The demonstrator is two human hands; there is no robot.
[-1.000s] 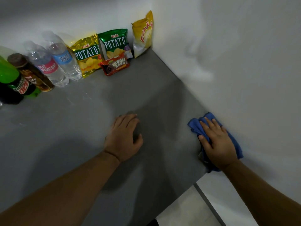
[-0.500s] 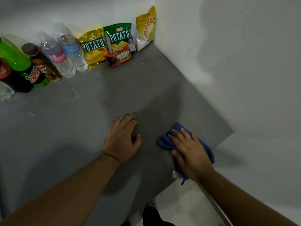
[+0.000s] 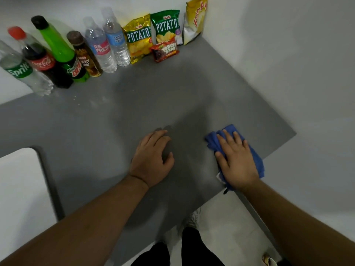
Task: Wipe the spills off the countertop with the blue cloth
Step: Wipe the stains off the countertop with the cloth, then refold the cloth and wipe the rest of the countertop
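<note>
Slid rightward over the last half second, the blue cloth (image 3: 256, 163) now lies farther from the left hand (image 3: 151, 160), pressed flat on the grey countertop (image 3: 115, 131) under the right hand (image 3: 236, 160), whose fingers are spread straight. That left hand rests palm-down, loosely curved, holding nothing, where it was. Well beyond it stand a clear Sprite bottle (image 3: 19, 70), a dark-filled Coca-Cola bottle (image 3: 41, 61), a green Mountain Dew bottle (image 3: 63, 52) and two water bottles (image 3: 101, 50).

The clear bottle (image 3: 18, 69) reads "Sprite", the dark bottle (image 3: 43, 63) "Coca-Cola", the green bottle (image 3: 74, 69) "Mountain Dew", the brown bottle (image 3: 85, 61) perhaps "Lucky Day", a water bottle (image 3: 101, 48) "REFRESH", gold bag (image 3: 138, 35) and green bag (image 3: 166, 25) "Oishi POTATO", yellow bag (image 3: 196, 18) "Funky".
</note>
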